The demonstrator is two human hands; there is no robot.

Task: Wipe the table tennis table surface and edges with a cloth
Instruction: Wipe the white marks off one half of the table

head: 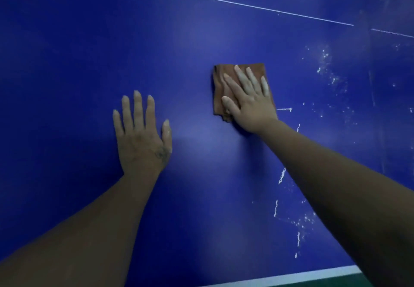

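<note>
Cloth (pixel 217 89) half hidden under flat right hand (pixel 251 105); left hand (pixel 141 139) flat on table (pixel 67 62).

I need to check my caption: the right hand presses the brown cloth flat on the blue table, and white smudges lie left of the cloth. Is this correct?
Not quite. In the head view the white smudges lie to the right of the cloth; the right hand does press it flat on the blue table.
</note>
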